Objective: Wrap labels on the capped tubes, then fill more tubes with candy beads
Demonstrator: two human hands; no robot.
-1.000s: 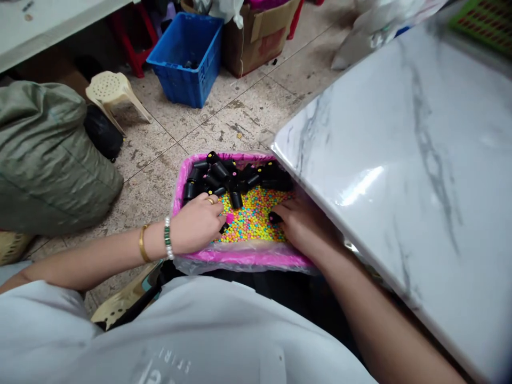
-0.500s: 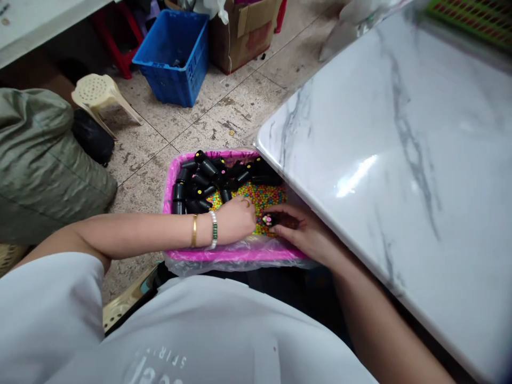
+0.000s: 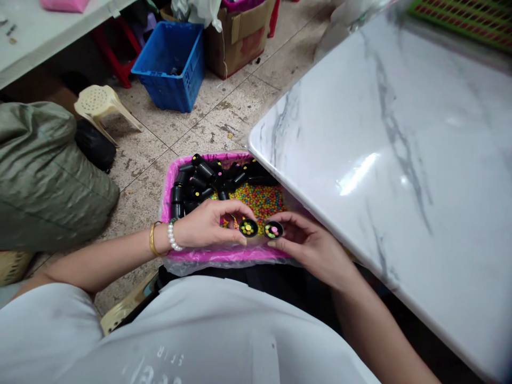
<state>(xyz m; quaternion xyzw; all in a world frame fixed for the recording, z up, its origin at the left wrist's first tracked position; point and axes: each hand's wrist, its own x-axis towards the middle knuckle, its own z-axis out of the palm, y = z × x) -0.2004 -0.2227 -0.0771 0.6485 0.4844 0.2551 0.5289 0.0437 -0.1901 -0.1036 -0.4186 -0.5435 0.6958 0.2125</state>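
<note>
My left hand (image 3: 214, 223) pinches a round black cup (image 3: 248, 228) between thumb and fingers; small coloured beads and a yellow piece show inside its mouth. Close beside it, my right hand (image 3: 310, 240) grips a similar black cup (image 3: 273, 230) with beads and a pink piece in it. The two mouths face up toward me, slightly apart. Both hands are over the near side of a pink basin (image 3: 224, 256) lined with clear plastic. Loose multicoloured beads (image 3: 264, 200) lie in the basin, with several black cylindrical pieces (image 3: 205, 170) heaped at its left and back.
A white marbled table (image 3: 340, 133) overhangs the basin's right side, with a green basket (image 3: 468, 21) at its far end. A blue crate (image 3: 168, 85), cardboard box (image 3: 240, 42), cream stool (image 3: 98, 104) and grey-green sack (image 3: 48, 181) stand on the floor.
My left hand has come up out of the beads and turned, now showing a bead-filled black cup. My right hand has tilted its cup so the mouth faces me.
</note>
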